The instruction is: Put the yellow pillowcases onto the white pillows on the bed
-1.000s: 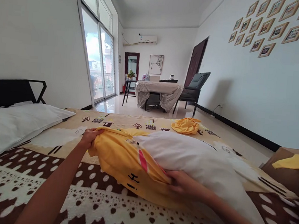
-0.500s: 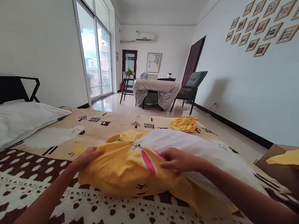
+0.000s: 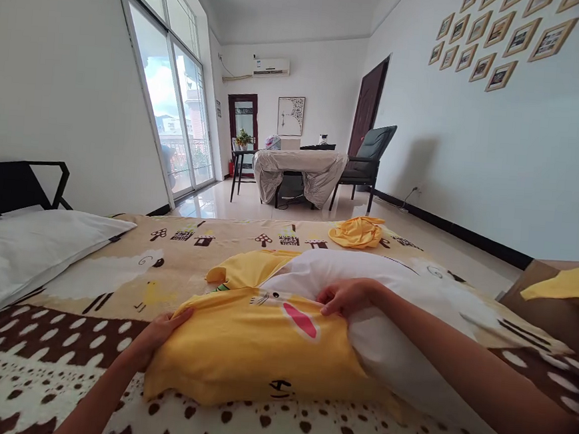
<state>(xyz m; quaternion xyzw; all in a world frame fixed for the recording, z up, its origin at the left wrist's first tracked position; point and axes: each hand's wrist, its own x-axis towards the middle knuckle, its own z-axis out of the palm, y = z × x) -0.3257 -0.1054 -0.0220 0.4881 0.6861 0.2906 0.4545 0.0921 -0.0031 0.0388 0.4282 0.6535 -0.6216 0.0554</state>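
Observation:
A yellow pillowcase (image 3: 239, 347) with a printed cartoon face and a pink patch lies over the left part of a white pillow (image 3: 398, 299) on the bed. My left hand (image 3: 160, 334) grips the pillowcase at its left edge, fingers over the cloth. With fingers bent, my right hand (image 3: 343, 295) pinches the pillowcase edge beside the pink patch, its wrist above the white pillow. Behind the front layer, another fold of yellow cloth (image 3: 250, 264) shows, with a bit of green at its left. The pillow's left end is hidden under the yellow cloth.
A patterned blanket (image 3: 99, 269) covers the bed. A bunched yellow cloth (image 3: 356, 232) lies near the far edge, and another white pillow (image 3: 31, 243) is at left. At right stands a box (image 3: 530, 279) with yellow cloth (image 3: 570, 282). A covered table (image 3: 299, 157) and chair (image 3: 369, 160) stand beyond.
The pillowcase front has been drawn toward me and spread flatter, uncovering more white pillow at right. My right hand has shifted slightly right, my left hand slightly nearer me.

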